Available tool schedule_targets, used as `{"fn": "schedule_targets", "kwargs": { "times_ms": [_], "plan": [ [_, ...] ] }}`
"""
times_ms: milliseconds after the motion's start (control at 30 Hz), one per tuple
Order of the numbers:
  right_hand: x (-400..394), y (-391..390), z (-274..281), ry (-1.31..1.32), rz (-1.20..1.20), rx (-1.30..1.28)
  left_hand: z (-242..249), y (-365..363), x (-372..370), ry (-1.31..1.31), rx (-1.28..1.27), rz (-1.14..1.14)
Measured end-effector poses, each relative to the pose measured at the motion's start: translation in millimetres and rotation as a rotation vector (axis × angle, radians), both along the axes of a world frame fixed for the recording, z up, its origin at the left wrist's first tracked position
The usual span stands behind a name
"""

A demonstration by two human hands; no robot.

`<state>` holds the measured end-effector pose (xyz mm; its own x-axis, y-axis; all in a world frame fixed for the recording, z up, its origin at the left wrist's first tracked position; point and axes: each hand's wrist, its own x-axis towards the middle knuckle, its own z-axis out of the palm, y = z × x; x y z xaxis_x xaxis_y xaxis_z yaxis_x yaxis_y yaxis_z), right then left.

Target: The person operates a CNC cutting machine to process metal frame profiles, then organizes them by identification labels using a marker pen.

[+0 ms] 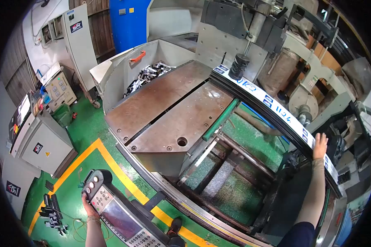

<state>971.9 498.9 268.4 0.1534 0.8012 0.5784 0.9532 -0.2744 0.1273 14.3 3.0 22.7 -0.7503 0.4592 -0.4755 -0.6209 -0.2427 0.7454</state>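
Observation:
My left hand [90, 209] is at the left edge of a grey control panel [121, 218] with a screen, round buttons and a keypad. Its fingers curl around that edge and are partly hidden. On the right, my right hand [320, 146] lies with fingers stretched out on a stack of long dark bars [263, 108]. The bars' top face carries white and blue film with handwritten blue marks. At its far end the stack lies on the brown metal saw table [169, 111], below a black ribbed clamp cylinder [238, 67].
A green roller [221, 119] and a frame with open gaps lie between the saw table and my right arm. Metal offcuts [146, 76] fill a bin behind the table. Grey cabinets [43, 142] stand left. Dark metal pieces [52, 216] lie on the green floor near yellow lines.

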Motion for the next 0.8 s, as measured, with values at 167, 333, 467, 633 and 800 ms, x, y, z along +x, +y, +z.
{"fn": "schedule_targets", "kwargs": {
  "times_ms": [167,333,467,633,800],
  "plan": [
    [-14.0,-25.7,55.9,0.12,-0.32,0.078,-3.9,-1.1,0.1,0.04,-0.023,0.006],
    [-112.0,-32.6,33.4,0.143,-0.258,-0.031,9.8,2.2,10.2,0.082,0.058,-0.053],
    [-188.5,-121.0,-37.6,0.275,0.173,0.565,0.4,-7.3,1.4,0.003,0.041,-0.063],
    [-335.6,-418.6,-283.2,0.707,0.343,-0.149,-2.5,-9.7,-6.0,-0.061,0.12,-0.11],
    [-494.6,-677.5,-270.3,1.241,-0.113,-0.455,-13.9,-29.4,-33.1,-0.066,0.072,-0.318]
  ]
}}
